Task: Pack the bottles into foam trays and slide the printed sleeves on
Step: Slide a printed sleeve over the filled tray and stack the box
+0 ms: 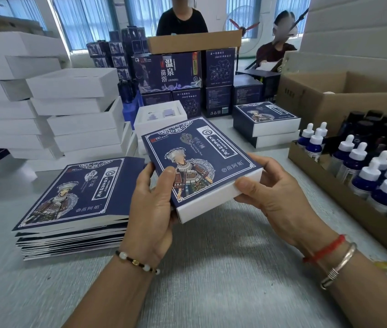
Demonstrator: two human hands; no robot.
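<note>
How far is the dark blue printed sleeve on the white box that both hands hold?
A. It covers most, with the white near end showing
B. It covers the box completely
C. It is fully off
A: the dark blue printed sleeve leaves the near end of the white box bare, between the left hand and the right hand.

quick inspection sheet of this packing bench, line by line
surface: grey table, bare in front of the person
job's things: printed sleeve nearly fully on white tray box, white end showing; flat sleeve stack at left; dropper bottles in cardboard tray at right; two sleeved boxes stacked behind
clutter: white box stacks at left; open cardboard carton
hands: left hand grips sleeve edge; right hand holds box end
cables: nothing seen
surroundings: two people behind, blue cartons, curtained windows
</note>
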